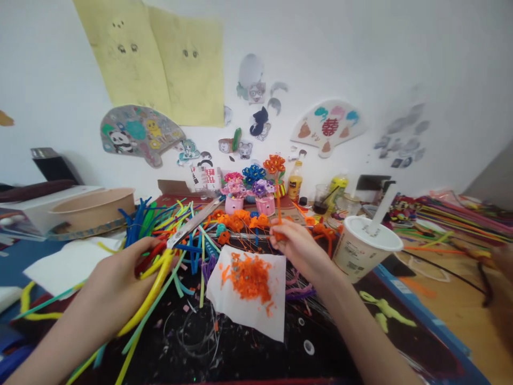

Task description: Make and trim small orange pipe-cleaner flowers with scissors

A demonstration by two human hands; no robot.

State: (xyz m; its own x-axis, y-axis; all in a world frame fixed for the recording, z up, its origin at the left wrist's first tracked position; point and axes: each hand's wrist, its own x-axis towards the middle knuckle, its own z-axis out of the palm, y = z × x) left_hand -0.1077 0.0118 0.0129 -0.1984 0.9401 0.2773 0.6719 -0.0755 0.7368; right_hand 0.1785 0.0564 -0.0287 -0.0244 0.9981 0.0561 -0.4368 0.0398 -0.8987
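Observation:
My left hand (pixel 116 283) is wrapped round the red handle of a pair of scissors (pixel 192 219), whose metal blades point up and to the right. Yellow and green pipe cleaners (pixel 154 289) lie against and below that hand. My right hand (pixel 296 243) pinches the orange stem of a pipe-cleaner flower (pixel 274 164), held upright with its orange bloom at the top. Between the hands, a white sheet of paper (pixel 256 323) carries a heap of orange fluff clippings (pixel 250 278). More orange flowers (pixel 238 220) lie just behind the paper.
A paper cup (pixel 352 248) with a straw stands right beside my right forearm. Pink pots (pixel 234 205) of finished flowers and a drink bottle (pixel 295 182) stand near the wall. A beige basin (pixel 94 208) sits at left. Another person's hand (pixel 503 262) shows at the right edge.

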